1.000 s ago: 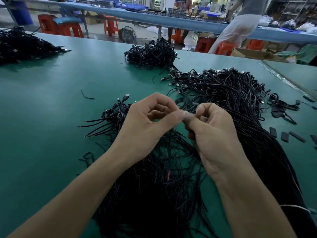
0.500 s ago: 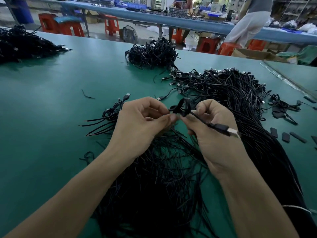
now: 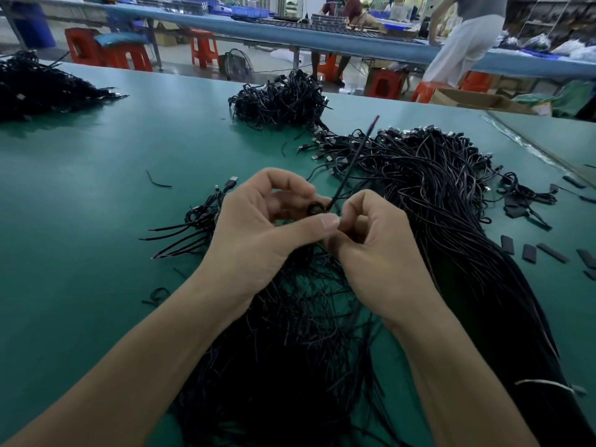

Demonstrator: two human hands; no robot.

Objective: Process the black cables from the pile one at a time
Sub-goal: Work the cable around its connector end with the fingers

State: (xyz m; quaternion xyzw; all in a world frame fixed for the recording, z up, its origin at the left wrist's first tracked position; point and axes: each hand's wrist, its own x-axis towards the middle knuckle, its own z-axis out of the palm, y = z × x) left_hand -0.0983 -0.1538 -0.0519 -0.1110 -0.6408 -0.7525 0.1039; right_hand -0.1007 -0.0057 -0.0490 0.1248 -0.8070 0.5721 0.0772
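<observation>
Left hand (image 3: 258, 233): curled, pinched the black cable (image 3: 351, 162) at its small coil.
Right hand (image 3: 380, 253): curled, pinched the same coil.
Pile (image 3: 290, 350): sprawled beneath both wrists over the green table (image 3: 96, 253).
Bundle (image 3: 280, 101): heaped farther back.
Room: orange stools (image 3: 203, 48), blue bench (image 3: 322, 38), standing person (image 3: 464, 43).

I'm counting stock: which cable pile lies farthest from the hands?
The pile at the far left edge, alone; the rest crowd the centre and right.
</observation>
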